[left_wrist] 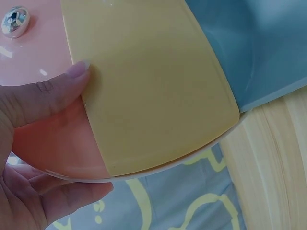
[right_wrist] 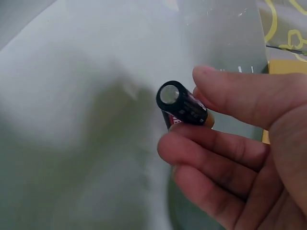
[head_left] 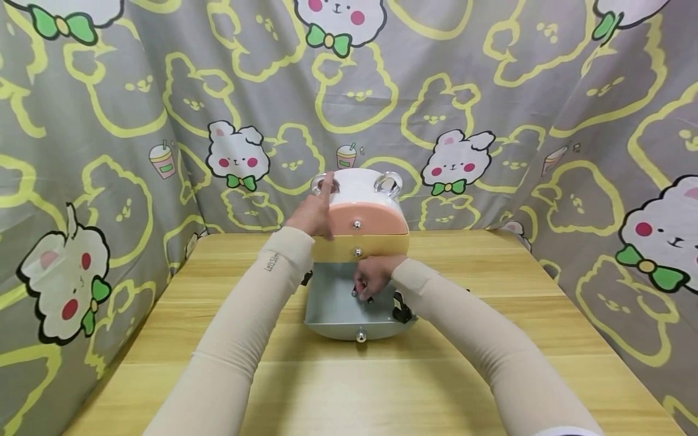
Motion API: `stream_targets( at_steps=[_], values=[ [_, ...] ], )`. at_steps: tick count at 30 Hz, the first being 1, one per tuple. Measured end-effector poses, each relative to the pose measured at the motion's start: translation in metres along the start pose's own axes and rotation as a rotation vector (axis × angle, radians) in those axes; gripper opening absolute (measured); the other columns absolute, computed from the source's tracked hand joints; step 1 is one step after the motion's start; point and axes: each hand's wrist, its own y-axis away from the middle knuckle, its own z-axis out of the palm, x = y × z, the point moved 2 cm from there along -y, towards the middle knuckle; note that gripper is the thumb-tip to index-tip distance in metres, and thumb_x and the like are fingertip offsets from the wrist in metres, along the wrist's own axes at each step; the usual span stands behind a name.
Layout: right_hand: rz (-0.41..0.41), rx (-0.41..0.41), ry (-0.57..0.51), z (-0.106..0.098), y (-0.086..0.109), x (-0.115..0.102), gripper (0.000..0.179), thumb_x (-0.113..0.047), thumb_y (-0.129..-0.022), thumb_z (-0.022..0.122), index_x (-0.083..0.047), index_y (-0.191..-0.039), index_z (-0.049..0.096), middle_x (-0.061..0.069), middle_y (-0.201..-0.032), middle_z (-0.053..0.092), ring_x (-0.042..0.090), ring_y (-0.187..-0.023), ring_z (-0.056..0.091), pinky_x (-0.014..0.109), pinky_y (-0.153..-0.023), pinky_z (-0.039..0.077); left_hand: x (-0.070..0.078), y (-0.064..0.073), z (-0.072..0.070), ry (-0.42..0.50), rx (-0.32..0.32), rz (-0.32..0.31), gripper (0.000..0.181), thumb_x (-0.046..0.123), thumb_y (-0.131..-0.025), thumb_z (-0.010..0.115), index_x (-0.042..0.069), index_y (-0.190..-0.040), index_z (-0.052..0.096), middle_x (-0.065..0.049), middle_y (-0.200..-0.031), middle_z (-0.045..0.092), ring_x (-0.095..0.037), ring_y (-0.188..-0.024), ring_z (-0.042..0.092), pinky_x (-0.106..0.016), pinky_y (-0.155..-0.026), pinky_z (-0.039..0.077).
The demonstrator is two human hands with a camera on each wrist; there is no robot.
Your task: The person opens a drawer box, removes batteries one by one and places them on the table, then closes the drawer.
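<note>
A small desktop drawer box (head_left: pixel 368 188) with a white top and shiny round ears stands on the table. My left hand (head_left: pixel 313 213) grips its left side; in the left wrist view the thumb (left_wrist: pixel 53 93) lies across the front and the fingers are at the edge behind. The grey-blue bottom drawer (head_left: pixel 332 303) is pulled out. Inside it, my right hand (head_left: pixel 375 274) pinches a black battery (right_wrist: pixel 192 106) with a copper-coloured end between thumb and fingers. Partly hidden under that battery is a second dark piece with a red-and-white label, perhaps another battery.
Above the pulled-out drawer, the peach drawer (head_left: pixel 376 219) and the yellow drawer (head_left: pixel 382 244) are closed, each with a round silver knob. A black device (head_left: pixel 402 307) sits by the right wrist. Patterned grey curtain (head_left: pixel 294 79) surrounds the wooden table (head_left: pixel 360 393) at the back and sides.
</note>
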Motion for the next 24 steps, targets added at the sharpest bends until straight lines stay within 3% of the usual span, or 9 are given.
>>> stream_targets(
  at_steps=[8, 15, 19, 24],
  values=[
    [0.034, 0.016, -0.042, 0.0, 0.004, -0.002, 0.02, -0.019, -0.08, 0.081, -0.016, -0.07, 0.064, -0.008, -0.065, 0.064, 0.008, -0.055, 0.061, 0.021, -0.055, 0.051, -0.001, 0.001, -0.001, -0.006, 0.004, 0.012, 0.146, -0.002, -0.053, 0.092, 0.031, -0.152, -0.01, -0.031, -0.114, 0.055, -0.042, -0.101, 0.057, -0.05, -0.089, 0.048],
    [0.028, 0.038, -0.003, 0.001, 0.008, 0.001, 0.02, -0.005, -0.075, 0.077, -0.016, -0.067, 0.063, -0.011, -0.069, 0.064, 0.005, -0.057, 0.057, 0.02, -0.055, 0.047, 0.001, 0.001, 0.0, -0.005, -0.011, -0.002, 0.146, -0.003, -0.053, 0.091, 0.032, -0.151, -0.011, -0.031, -0.115, 0.055, -0.043, -0.102, 0.057, -0.05, -0.089, 0.048],
    [0.056, 0.06, 0.034, -0.001, 0.011, 0.002, 0.015, -0.004, -0.073, 0.074, -0.013, -0.079, 0.064, -0.009, -0.076, 0.063, 0.007, -0.064, 0.056, 0.022, -0.057, 0.046, 0.001, 0.0, 0.001, 0.0, -0.013, -0.011, 0.146, -0.003, -0.054, 0.091, 0.032, -0.151, -0.012, -0.031, -0.115, 0.054, -0.043, -0.101, 0.057, -0.051, -0.089, 0.048],
    [0.11, 0.071, 0.008, -0.002, 0.015, 0.003, 0.025, -0.007, -0.075, 0.074, -0.012, -0.096, 0.063, -0.005, -0.081, 0.061, 0.009, -0.067, 0.057, 0.024, -0.057, 0.047, -0.001, -0.001, 0.002, -0.002, -0.007, -0.011, 0.146, -0.003, -0.055, 0.09, 0.033, -0.151, -0.013, -0.031, -0.117, 0.053, -0.042, -0.102, 0.057, -0.051, -0.09, 0.048]
  ],
)
